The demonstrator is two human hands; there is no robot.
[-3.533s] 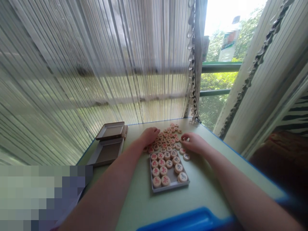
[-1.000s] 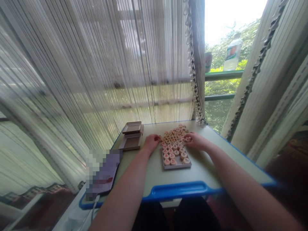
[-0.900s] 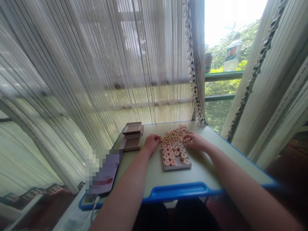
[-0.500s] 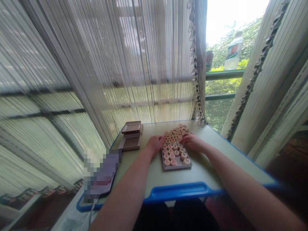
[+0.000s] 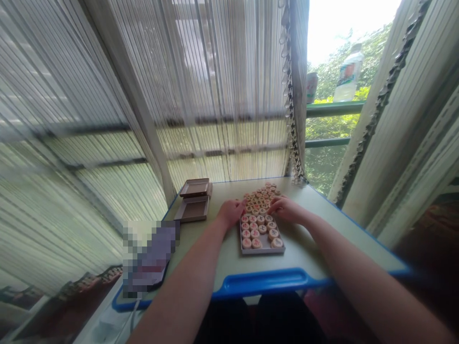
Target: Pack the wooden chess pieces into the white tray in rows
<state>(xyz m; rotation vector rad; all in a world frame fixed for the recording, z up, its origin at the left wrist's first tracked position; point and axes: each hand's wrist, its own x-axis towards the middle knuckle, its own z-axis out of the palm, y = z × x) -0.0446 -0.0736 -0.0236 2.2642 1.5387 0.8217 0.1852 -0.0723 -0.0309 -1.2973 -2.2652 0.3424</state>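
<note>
A shallow box (image 5: 263,251) on the table holds round wooden Chinese chess pieces (image 5: 255,233) with red and dark characters, set in rows. A bare patch shows at its front, right of the middle. Behind the box lies a heap of loose pieces (image 5: 263,195). My left hand (image 5: 232,211) lies by the box's back left corner, fingers curled beside the heap; whatever they hold is hidden. At the back right corner, my right hand (image 5: 286,208) points its closed fingertips down onto a piece (image 5: 268,218).
Two open box parts (image 5: 193,209) stand at the table's back left. A blurred phone-like device (image 5: 150,258) with a white cable lies at the left edge. The table (image 5: 333,239) has a blue rim. Curtains hang behind; a bottle (image 5: 348,76) and a can (image 5: 311,87) stand on the window rail.
The camera view has shifted slightly. Both hands stay beside the box, and the pieces in it look the same; my right fingertips have moved very little.
</note>
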